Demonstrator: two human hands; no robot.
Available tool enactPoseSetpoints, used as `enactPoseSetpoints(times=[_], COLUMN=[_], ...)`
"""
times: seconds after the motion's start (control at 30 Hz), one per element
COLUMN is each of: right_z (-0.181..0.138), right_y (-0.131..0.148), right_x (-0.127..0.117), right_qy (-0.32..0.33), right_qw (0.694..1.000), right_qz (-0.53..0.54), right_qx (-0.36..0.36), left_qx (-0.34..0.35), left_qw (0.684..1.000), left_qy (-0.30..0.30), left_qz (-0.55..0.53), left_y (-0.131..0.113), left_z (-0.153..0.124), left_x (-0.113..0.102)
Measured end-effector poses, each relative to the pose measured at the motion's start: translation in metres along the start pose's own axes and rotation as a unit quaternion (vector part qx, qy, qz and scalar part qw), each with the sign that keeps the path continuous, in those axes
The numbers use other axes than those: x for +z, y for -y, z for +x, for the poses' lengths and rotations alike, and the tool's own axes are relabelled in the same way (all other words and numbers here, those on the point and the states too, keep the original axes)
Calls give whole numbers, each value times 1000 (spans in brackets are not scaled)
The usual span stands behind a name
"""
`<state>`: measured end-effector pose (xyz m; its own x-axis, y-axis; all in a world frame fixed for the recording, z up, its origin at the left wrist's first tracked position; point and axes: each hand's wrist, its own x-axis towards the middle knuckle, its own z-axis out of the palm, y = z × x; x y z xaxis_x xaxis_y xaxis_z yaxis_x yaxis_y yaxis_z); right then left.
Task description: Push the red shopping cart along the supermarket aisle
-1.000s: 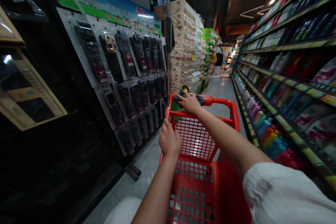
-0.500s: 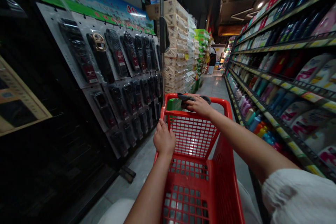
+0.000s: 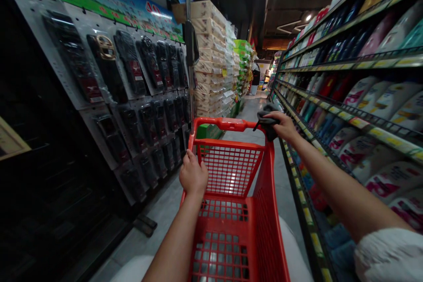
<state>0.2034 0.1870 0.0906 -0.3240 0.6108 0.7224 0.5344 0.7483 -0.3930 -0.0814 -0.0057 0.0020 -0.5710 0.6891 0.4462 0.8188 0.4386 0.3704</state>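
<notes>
A red plastic shopping cart (image 3: 231,123) stands in front of me, its grid basket with nothing in it. My left hand (image 3: 194,173) is closed around the cart's left rim. At the far right corner of the cart's handle, my right hand (image 3: 282,124) grips a dark grey cloth (image 3: 268,122), bunched up and partly hanging over the red frame. A metal pole (image 3: 188,9) with a black fitting rises from the cart's far left corner.
Packaged belts (image 3: 134,61) hang on a display at left. Stacked paper packs (image 3: 211,57) and green packs (image 3: 243,53) line the aisle beyond. Shelves of bottles (image 3: 360,92) run along the right. A person (image 3: 255,77) stands far down the aisle.
My right hand has slid rightward along the handle with the cloth, from its middle to the right corner. My left hand keeps its hold on the rim. The view has turned slightly right.
</notes>
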Motion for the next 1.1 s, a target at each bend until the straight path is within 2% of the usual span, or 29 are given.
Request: enactPoseSetpoints(times=[0.1, 0.2, 0.27, 0.33, 0.47, 0.6, 0.7, 0.87, 0.97, 1.1], right_z=[3, 4, 2, -4, -28, -42, -36, -32, -56, -107], right_y=[7, 4, -3, -10, -12, -3, -2, 1, 20, 55], right_x=[-24, -33, -26, -11, 25, 44, 46, 40, 34, 28], right_qy=[-41, 6, 54, 64, 31, 23, 27, 31, 60, 154], right_qw=[991, 980, 976, 983, 989, 963, 958, 971, 968, 952], right_qz=[108, 140, 111, 50, -106, -221, -223, -179, -195, -235], right_qx=[62, 140, 179, 163, 97, 153, 176, 156, 148, 121], left_qx=[1, 2, 1, 0, -5, -7, -6, -7, -13, -15], left_qw=[1000, 1000, 1000, 1000, 1000, 1000, 1000, 1000, 1000, 1000], left_qy=[3, 4, 4, 8, 14, 14, 17, 21, 21, 21], left_qz=[1, 3, 6, 9, 10, 13, 18, 18, 16, 8], left_y=[0, 0, 0, 0, 0, -1, -1, -2, -2, -2], left_z=[1, 1, 1, 1, 2, 2, 3, 3, 3, 3], left_x=[-1, -2, -2, -2, -3, -5, -6, -9, -11, -10])
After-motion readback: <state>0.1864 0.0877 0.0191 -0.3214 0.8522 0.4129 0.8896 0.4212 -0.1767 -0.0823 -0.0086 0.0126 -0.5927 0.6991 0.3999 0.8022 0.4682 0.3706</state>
